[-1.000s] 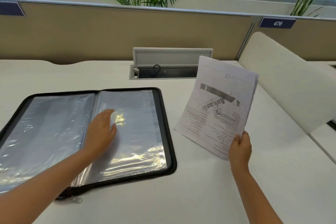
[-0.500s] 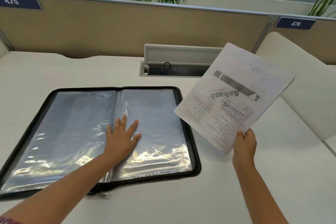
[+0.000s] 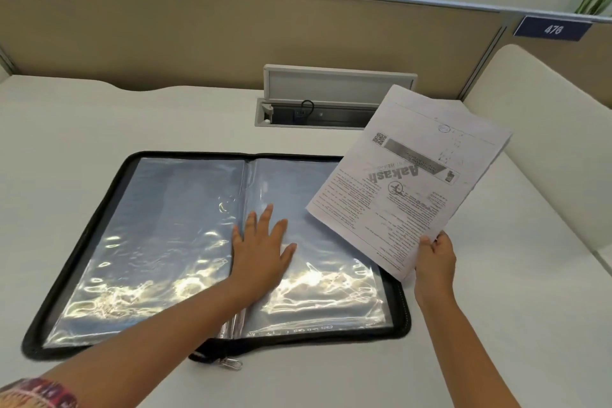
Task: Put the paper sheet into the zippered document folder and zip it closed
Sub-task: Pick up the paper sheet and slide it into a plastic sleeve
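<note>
Since before, the paper sheet [image 3: 409, 179] tilted further left; right hand [image 3: 433, 258] fingers pinch its near corner, left hand [image 3: 261, 250] flat on the open folder [image 3: 99, 209].

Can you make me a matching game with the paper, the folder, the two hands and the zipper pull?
Things:
1. paper sheet
2. left hand
3. right hand
4. zipper pull

Where or how:
A. lies flat, fingers spread, on the plastic sleeves of the open folder
B. held up in the air, over the folder's right edge
C. lies on the desk at the folder's near edge
D. pinches the paper's bottom corner

Pairs: 1-B, 2-A, 3-D, 4-C
</note>
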A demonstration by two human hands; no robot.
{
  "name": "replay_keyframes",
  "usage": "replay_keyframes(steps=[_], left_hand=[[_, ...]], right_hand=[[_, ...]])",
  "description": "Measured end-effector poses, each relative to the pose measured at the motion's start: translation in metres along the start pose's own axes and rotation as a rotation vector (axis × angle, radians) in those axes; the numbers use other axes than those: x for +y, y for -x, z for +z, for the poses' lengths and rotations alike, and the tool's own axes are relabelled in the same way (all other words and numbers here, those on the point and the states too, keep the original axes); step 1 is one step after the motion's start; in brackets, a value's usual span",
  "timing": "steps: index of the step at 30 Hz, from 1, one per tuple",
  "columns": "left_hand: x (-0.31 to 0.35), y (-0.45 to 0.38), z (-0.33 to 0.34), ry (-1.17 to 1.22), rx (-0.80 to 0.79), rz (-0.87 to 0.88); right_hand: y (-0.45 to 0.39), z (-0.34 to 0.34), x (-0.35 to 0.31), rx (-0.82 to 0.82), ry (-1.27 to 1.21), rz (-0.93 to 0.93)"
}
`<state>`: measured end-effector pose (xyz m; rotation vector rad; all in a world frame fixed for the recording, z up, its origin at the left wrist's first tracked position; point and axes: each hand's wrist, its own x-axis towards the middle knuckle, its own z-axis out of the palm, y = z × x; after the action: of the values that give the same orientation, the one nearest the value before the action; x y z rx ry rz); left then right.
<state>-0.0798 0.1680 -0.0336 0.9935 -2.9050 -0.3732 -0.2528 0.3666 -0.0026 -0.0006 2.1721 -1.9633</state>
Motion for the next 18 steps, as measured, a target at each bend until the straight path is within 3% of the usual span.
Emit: replay_keyframes(steps=[6, 18], left_hand=[[-0.015, -0.054, -0.017, 0.056, 0.015, 0.065], [-0.053, -0.148, -0.047, 0.054, -0.173, 0.085]], right_hand=[[-0.006, 0.001, -0.001, -0.020, -0.004, 0.001], [-0.019, 0.019, -0.003, 0.000, -0.054, 0.041]])
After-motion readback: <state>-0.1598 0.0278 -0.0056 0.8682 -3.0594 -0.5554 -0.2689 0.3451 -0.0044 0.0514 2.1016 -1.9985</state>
